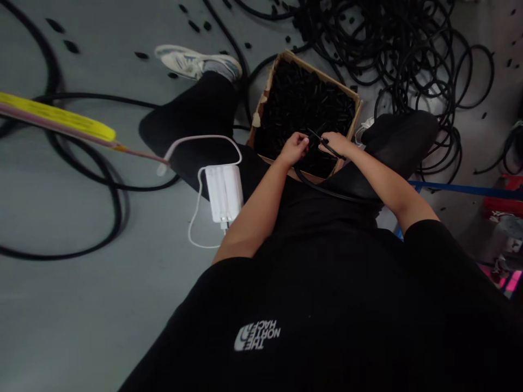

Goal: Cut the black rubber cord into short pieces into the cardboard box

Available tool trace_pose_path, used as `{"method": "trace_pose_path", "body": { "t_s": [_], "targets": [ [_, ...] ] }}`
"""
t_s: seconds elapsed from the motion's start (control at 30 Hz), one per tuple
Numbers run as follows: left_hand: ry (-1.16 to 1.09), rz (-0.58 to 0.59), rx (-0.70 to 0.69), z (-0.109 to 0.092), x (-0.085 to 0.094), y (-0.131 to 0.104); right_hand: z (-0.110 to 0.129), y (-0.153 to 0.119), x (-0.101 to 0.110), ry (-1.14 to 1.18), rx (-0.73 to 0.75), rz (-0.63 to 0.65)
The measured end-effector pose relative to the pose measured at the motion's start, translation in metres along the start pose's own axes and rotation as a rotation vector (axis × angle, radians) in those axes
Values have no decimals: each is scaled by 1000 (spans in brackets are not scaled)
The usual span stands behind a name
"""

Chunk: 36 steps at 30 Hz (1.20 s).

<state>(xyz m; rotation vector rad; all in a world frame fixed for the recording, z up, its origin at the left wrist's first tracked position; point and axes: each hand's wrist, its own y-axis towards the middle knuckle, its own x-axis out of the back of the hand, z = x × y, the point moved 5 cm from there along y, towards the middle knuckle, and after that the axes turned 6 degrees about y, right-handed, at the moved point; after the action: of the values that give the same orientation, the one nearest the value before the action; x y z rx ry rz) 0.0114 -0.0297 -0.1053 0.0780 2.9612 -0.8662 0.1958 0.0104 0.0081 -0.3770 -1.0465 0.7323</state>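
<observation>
Over the cardboard box (267,90), my two hands are close together with a small gap between them. My left hand (295,148) is closed in a pinch at the black hose (327,191), which curves from under it across the lap to the right. The hose's end by the fingers is hard to make out. My right hand (335,144) is wrapped round a dark hand tool (316,135) with a thin blade pointing toward the left hand; its exact kind is unclear. Short black tube pieces (306,92) fill the box below.
A tangle of black hose (388,43) lies beyond the box to the right. More hose (116,212) loops across the floor at left. A white power bank (224,193) with a cable is by the left thigh. A yellow-labelled strip (57,117) juts in from the left.
</observation>
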Motion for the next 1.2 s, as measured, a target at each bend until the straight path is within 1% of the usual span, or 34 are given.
{"method": "trace_pose_path", "body": {
  "t_s": [0.1, 0.17, 0.23, 0.4, 0.5, 0.57, 0.7, 0.77, 0.87, 0.93, 1.03, 1.13, 1.2],
  "targets": [
    [28, 14, -10, 3, 1, -1, -1, -1, -2, 30, -30, 31],
    [28, 40, 3, 5, 2, -1, -4, -2, -2, 101, -73, 73],
    [23, 63, 24, 7, 3, -2, -5, -1, -1, 120, -95, 84],
    [19, 61, 47, 5, 4, -2, -4, 9, 0, 11, -33, 9],
    [11, 52, 86, 2, 5, -4, -5, 10, -1, 24, -18, -6],
    [-2, 60, 94, -1, 5, -7, -3, 7, 0, 64, -5, 2],
    [-29, 126, 75, -4, 5, -11, 2, 1, 0, 110, -3, 58],
    [-49, 133, 59, -5, 6, -10, 2, 1, 1, 101, 4, 31],
    [-84, 106, 47, -5, 8, -8, -1, 3, 3, 80, 31, -42],
    [-59, 104, 66, -5, 8, -8, -6, 3, 1, 69, 35, -46],
    [-4, 167, 86, -6, 4, -11, -12, 4, -3, 47, 24, 0],
    [-9, 245, 91, -7, 0, -16, -11, 6, -6, 14, 58, 25],
    [-39, 250, 114, -7, -1, -16, -11, 8, -5, -5, 73, 10]
  ]
}}
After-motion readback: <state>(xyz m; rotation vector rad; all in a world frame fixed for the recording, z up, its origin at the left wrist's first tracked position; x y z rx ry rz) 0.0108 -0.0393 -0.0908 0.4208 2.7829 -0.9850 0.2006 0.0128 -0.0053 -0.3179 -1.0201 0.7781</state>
